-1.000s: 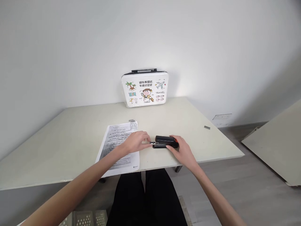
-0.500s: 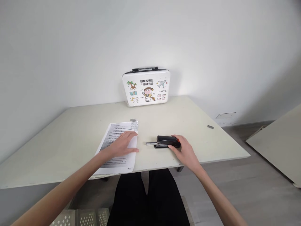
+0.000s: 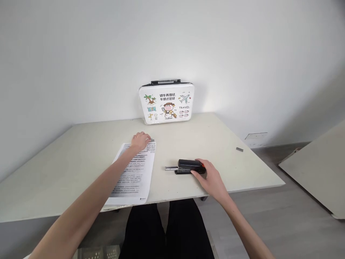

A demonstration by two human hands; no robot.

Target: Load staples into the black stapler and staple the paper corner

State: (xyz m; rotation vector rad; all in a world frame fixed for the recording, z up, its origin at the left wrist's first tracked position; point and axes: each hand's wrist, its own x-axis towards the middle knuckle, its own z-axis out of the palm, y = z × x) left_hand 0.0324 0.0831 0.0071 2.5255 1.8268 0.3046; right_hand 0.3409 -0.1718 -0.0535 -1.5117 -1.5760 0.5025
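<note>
My right hand [image 3: 211,180] is closed around the rear end of a black stapler [image 3: 188,164], which lies on the table. From its front sticks out a metal staple tray [image 3: 171,168]. Past the top edge of a printed paper sheet [image 3: 134,180], my left hand [image 3: 140,140] has its fingers bent onto a small grey strip of staples [image 3: 152,140], partly covering it. The left wrist and forearm cross over the sheet and hide part of its text.
A white cartoon-printed case [image 3: 167,102] with a black handle stands against the wall at the back of the pale table [image 3: 81,151]. Another strip of staples [image 3: 239,149] lies near the table's right edge. A wall socket plate [image 3: 256,136] is beyond it.
My left hand has moved forward from the middle of the sheet to the staples beyond its top edge, and its fingers have closed there. The right hand stays on the stapler.
</note>
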